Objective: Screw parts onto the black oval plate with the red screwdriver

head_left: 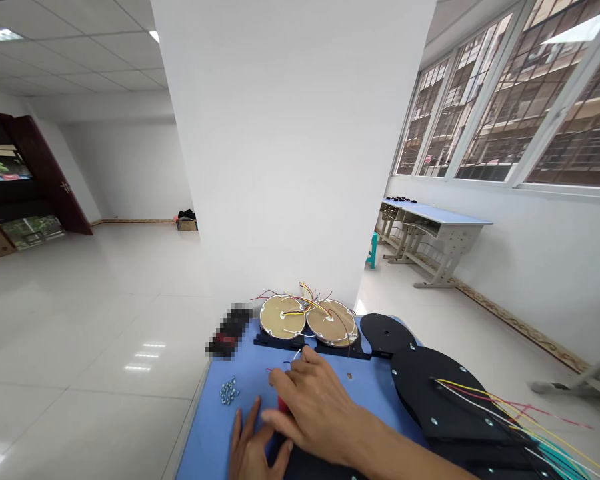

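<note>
Right hand curls over a red piece, grip unclear; my left hand stands open just beside it.

Right hand curled downward — left hand just below, fingers up.

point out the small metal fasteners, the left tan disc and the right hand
small metal fasteners [229, 391], head view, middle of the pile
left tan disc [276, 317], head view, its face
right hand [315, 410], head view, back of the hand

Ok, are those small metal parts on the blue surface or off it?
On: the small metal parts lie in a loose heap on the blue surface, just inside its left edge.
</note>
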Demonstrator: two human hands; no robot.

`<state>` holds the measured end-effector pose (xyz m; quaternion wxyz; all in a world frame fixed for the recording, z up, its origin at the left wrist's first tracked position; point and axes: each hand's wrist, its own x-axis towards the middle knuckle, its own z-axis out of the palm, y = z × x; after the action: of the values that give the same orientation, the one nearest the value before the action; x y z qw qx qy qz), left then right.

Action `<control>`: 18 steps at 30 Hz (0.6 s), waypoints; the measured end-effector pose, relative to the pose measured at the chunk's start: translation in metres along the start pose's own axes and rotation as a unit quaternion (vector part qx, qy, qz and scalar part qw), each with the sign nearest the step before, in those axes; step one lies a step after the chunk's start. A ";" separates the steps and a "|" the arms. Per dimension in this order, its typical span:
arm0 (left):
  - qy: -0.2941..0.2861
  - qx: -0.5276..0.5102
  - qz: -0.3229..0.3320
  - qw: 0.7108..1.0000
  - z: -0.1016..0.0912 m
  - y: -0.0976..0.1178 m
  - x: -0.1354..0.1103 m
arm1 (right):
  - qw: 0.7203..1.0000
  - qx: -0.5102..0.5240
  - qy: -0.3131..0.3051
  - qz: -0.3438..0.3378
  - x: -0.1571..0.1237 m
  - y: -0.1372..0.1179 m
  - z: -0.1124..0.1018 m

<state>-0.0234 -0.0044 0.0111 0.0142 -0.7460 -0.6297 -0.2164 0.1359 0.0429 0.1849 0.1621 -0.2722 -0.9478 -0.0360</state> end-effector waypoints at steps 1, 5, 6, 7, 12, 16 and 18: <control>-0.001 0.007 0.009 1.000 0.000 0.000 0.000 | 1.000 0.017 -0.004 -0.008 -0.001 0.000 -0.001; 0.010 0.042 0.023 0.999 -0.001 0.000 -0.002 | 1.000 0.025 0.004 -0.009 -0.003 -0.001 0.004; 0.016 0.053 0.031 0.998 -0.001 0.000 -0.002 | 1.000 0.019 0.013 0.005 -0.003 0.000 0.008; 0.024 0.065 0.042 0.997 -0.001 0.000 -0.003 | 0.999 0.019 0.022 0.019 -0.003 0.000 0.012; 0.109 0.116 0.096 0.983 0.006 -0.001 -0.009 | 0.993 0.081 0.072 0.049 -0.012 0.008 0.015; 0.181 0.066 0.053 0.980 0.004 -0.010 -0.013 | 0.965 0.158 0.195 0.071 -0.037 0.018 -0.003; 0.225 0.049 0.008 0.973 -0.007 -0.020 -0.012 | 0.953 0.151 0.246 0.096 -0.053 0.024 -0.010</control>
<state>-0.0459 -0.0132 0.0087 0.1936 -0.6815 -0.6145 -0.3472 0.1938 0.0348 0.1766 0.4324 -0.3166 -0.8423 0.0577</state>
